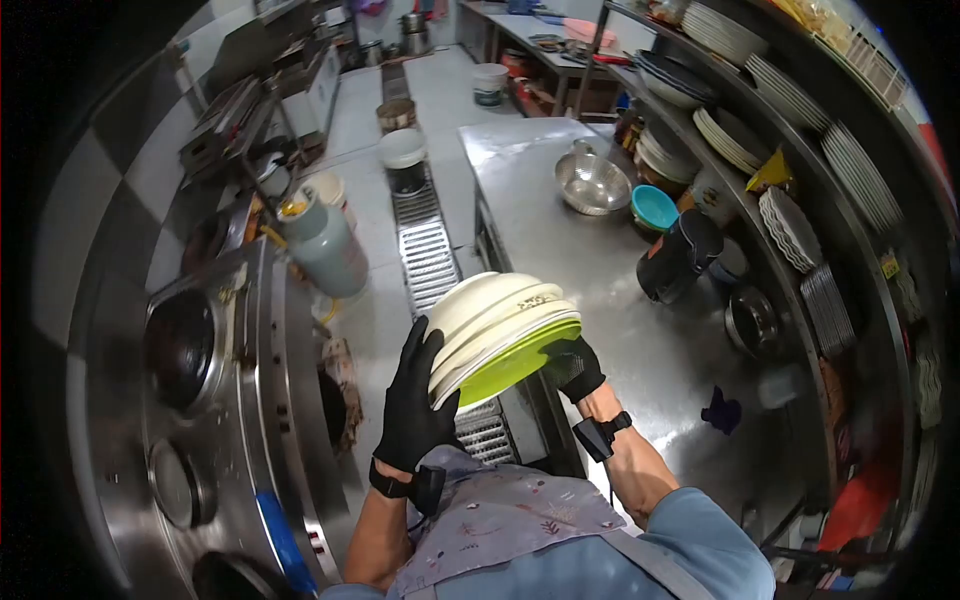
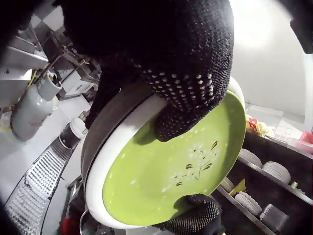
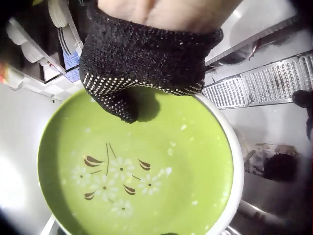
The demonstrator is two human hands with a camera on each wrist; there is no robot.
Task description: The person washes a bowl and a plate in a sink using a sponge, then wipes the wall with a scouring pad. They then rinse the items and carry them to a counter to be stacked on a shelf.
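Note:
A tilted stack of cream bowls or plates (image 1: 490,315) is held up in front of the person's apron, with a green plate (image 1: 520,365) at its near face. The left hand (image 1: 415,405), in a black dotted glove, grips the stack's left edge. Its thumb lies over the rim in the left wrist view, on the green flowered plate (image 2: 166,171). On the opposite side the gloved right hand (image 1: 573,368) grips the rim, its thumb on the green face (image 3: 190,147) in the right wrist view. The fingers behind the stack are hidden.
A steel table (image 1: 620,300) stands right, bearing a strainer (image 1: 593,184), a turquoise bowl (image 1: 654,207), a black container (image 1: 680,255) and a purple cloth (image 1: 721,411). Plate shelves (image 1: 800,225) line the right. A stove (image 1: 235,400) and gas cylinder (image 1: 325,245) are left; a floor grate (image 1: 428,255) lies between.

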